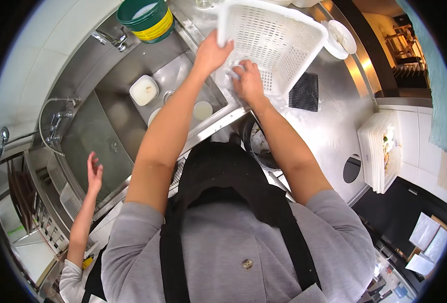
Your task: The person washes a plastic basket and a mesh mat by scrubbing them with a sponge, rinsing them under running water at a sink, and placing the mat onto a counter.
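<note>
A white perforated plastic basket point(296, 30) sits tilted on the steel counter just right of the sink. My left hand point(213, 53) is closed on its left rim, fingers over the edge. My right hand point(249, 83) is at the basket's near left corner with its fingers curled. Beside those fingers something clear and shiny shows, partly hidden; its kind is hard to make out. Left of my arms, the steel sink holds a white square container point(144, 90) and a round pale dish point(202, 110).
A green bucket point(145, 22) with a yellow band stands behind the sink near the tap point(113, 39). A black textured mat point(304, 92), stacked white trays point(377, 151) and white dishes point(340, 39) are to the right. A co-worker's hand point(94, 171) reaches in at left.
</note>
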